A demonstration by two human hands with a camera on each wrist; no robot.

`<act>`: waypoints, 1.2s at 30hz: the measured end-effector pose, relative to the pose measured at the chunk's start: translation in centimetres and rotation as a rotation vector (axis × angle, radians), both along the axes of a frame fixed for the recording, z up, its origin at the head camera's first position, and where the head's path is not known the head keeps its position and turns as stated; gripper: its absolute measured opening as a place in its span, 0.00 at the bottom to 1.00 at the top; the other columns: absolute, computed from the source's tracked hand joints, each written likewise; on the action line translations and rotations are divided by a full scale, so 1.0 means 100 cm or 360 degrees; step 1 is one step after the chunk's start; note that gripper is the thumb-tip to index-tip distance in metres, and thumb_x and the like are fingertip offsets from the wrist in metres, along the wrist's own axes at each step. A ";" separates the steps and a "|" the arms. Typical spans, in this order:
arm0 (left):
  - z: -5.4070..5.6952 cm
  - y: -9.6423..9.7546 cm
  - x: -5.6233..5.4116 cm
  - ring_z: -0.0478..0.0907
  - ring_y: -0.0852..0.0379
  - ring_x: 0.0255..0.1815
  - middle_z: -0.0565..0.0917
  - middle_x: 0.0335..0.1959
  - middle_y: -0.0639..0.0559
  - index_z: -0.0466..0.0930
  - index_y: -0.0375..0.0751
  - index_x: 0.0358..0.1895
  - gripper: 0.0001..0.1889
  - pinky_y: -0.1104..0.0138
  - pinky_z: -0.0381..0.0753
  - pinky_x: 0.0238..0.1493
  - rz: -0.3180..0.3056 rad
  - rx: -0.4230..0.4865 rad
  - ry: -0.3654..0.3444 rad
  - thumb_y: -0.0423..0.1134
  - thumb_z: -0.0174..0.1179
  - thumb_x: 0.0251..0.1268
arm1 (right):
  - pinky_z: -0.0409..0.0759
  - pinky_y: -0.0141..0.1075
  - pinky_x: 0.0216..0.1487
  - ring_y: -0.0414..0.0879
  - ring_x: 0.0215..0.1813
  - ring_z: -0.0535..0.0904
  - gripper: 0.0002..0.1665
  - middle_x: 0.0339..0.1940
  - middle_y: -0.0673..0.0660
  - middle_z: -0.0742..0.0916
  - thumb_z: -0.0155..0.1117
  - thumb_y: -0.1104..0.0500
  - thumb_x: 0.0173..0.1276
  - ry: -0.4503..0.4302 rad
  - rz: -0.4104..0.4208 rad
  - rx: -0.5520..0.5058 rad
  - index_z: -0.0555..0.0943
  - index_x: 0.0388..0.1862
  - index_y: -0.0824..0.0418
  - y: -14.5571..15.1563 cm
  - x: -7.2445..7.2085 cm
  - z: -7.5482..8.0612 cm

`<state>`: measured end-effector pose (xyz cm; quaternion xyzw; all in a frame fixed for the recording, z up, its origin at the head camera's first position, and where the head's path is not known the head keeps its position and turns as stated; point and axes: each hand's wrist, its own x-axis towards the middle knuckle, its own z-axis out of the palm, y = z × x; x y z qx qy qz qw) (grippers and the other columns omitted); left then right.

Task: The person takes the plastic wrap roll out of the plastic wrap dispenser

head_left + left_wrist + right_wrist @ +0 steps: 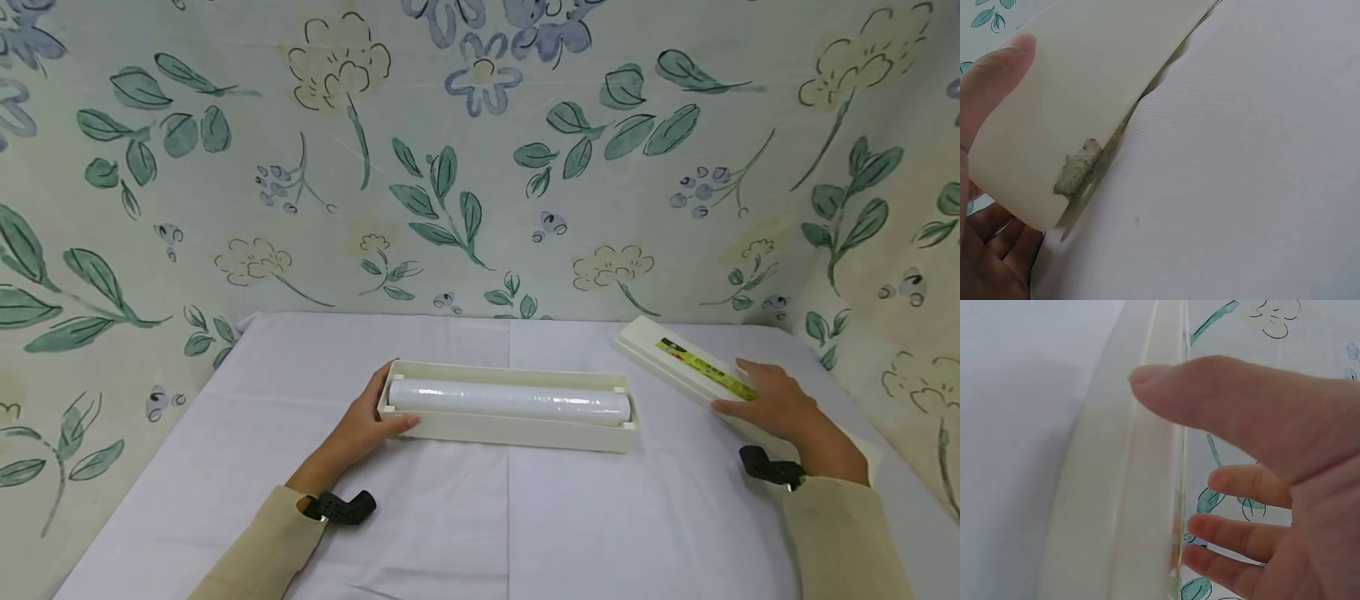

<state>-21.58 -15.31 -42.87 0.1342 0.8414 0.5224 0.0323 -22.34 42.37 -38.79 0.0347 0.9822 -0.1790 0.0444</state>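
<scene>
A long off-white box [510,430] lies lengthwise on the table, its top uncovered. Inside it lies a shiny white roll of cling film [510,402]. My left hand [375,414] grips the box's left end, thumb on the near wall and fingers behind the end. The left wrist view shows that thumb [1004,75] flat against the wall, above a greyish worn patch. At the right, my right hand [780,402] spans the off-white lid [652,340], which has a yellow-green label. In the right wrist view, its thumb [1172,394] overlaps the lid's side; the other fingers are spread over the top edge.
A white cloth [450,517] covers the table, with a crease running down its middle. Floral fabric [480,167] hangs behind the table and along its sides. Black devices are strapped to both wrists over beige sleeves. The lid lies slanted, right of the box.
</scene>
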 end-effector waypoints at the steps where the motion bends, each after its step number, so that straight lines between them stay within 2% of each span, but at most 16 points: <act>1: 0.004 0.001 0.002 0.67 0.40 0.63 0.64 0.70 0.41 0.44 0.48 0.77 0.49 0.43 0.67 0.61 -0.0006 -0.0001 -0.0001 0.42 0.68 0.58 | 0.67 0.72 0.46 0.76 0.53 0.61 0.66 0.66 0.83 0.56 0.71 0.38 0.54 0.0002 -0.0005 0.0005 0.46 0.74 0.75 -0.001 0.000 0.001; 4: 0.013 0.003 0.008 0.68 0.40 0.63 0.64 0.69 0.40 0.44 0.45 0.77 0.49 0.44 0.69 0.60 -0.0022 -0.0003 0.0008 0.43 0.68 0.58 | 0.64 0.75 0.45 0.77 0.54 0.60 0.65 0.66 0.83 0.56 0.70 0.38 0.55 0.0014 -0.0012 0.0025 0.47 0.74 0.74 -0.003 0.001 0.004; 7: 0.015 0.003 0.009 0.69 0.40 0.63 0.65 0.69 0.40 0.44 0.45 0.77 0.49 0.44 0.69 0.60 -0.0024 -0.0002 0.0014 0.43 0.68 0.58 | 0.61 0.77 0.45 0.78 0.55 0.59 0.63 0.66 0.83 0.57 0.69 0.39 0.56 0.0033 -0.0016 0.0047 0.48 0.74 0.73 -0.006 0.001 0.008; 14: 0.013 0.002 0.008 0.68 0.41 0.63 0.64 0.69 0.41 0.44 0.46 0.77 0.49 0.44 0.68 0.61 -0.0021 0.0019 0.0003 0.43 0.69 0.58 | 0.60 0.77 0.44 0.77 0.55 0.59 0.57 0.65 0.83 0.59 0.68 0.42 0.59 0.0089 0.0017 0.0106 0.53 0.72 0.75 -0.014 0.003 0.016; 24: 0.013 0.002 0.008 0.66 0.41 0.65 0.64 0.70 0.42 0.44 0.48 0.77 0.49 0.43 0.65 0.63 -0.0009 0.0019 -0.0010 0.43 0.69 0.58 | 0.61 0.76 0.46 0.78 0.56 0.58 0.57 0.66 0.82 0.59 0.69 0.42 0.58 0.0124 0.0044 0.0155 0.54 0.73 0.73 -0.025 0.002 0.024; 36: 0.014 0.003 0.008 0.66 0.40 0.65 0.63 0.71 0.42 0.44 0.47 0.77 0.50 0.42 0.65 0.63 -0.0009 0.0009 -0.0013 0.43 0.69 0.58 | 0.58 0.78 0.49 0.81 0.60 0.54 0.55 0.67 0.80 0.58 0.69 0.44 0.58 0.0213 0.0091 0.0185 0.55 0.73 0.71 -0.040 0.007 0.042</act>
